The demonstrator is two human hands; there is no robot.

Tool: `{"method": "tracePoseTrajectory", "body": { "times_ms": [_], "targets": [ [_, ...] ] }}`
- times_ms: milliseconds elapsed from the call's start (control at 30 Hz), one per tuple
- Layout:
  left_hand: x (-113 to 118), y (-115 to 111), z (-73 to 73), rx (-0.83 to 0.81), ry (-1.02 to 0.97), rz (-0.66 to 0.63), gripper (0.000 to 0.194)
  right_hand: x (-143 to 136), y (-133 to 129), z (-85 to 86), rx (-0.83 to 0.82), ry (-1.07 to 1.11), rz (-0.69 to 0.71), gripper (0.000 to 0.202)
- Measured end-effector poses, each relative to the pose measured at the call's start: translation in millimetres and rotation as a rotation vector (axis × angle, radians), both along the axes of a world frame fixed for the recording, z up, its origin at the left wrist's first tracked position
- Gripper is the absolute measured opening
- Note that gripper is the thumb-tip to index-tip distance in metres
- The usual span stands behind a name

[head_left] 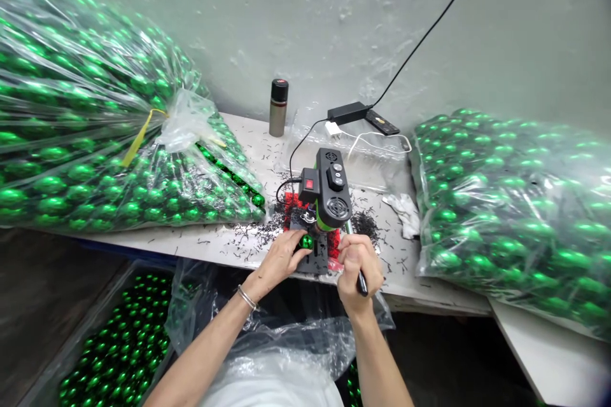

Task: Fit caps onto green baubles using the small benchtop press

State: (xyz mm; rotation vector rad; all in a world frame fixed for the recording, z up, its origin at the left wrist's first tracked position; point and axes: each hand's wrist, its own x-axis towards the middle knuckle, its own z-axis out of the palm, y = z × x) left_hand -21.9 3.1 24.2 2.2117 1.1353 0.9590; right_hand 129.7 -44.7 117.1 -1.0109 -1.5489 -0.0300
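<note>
Near the centre, a small black machine with a red switch stands on the white table. A shiny green ball is pinched between the thumb and fingers of my left hand, at the front of the machine's dark base. My right hand is closed around a lever with a black handle end, just right of the base. Parts of the lever are hidden by the fingers. Red material shows beside the base, and short black bits lie scattered around it.
Big clear bags of green balls stand left and right. Behind the machine are a bottle, a black adapter with cables and a clear plastic tray. A bin of green balls sits below left; crumpled white material lies right.
</note>
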Motion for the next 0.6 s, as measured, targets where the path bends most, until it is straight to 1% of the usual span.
{"method": "tracePoseTrajectory", "body": {
  "times_ms": [167, 367, 467, 600],
  "targets": [
    [5, 4, -1.6, 0.025, 0.037, 0.009, 0.034, 1, -1, -2.5, -0.011, 0.006, 0.004, 0.028],
    [9, 6, -14.0, 0.122, -0.039, 0.050, 0.036, 3, -2, -9.1, -0.020, 0.011, 0.000, 0.026],
    [8, 5, -17.3, 0.140, -0.069, 0.052, 0.036, 5, -2, -19.3, -0.002, -0.004, 0.014, 0.024],
    [9, 6, -18.1, 0.127, -0.084, 0.039, 0.035, 8, 1, -42.5, 0.065, -0.031, 0.032, 0.023]
  ]
}}
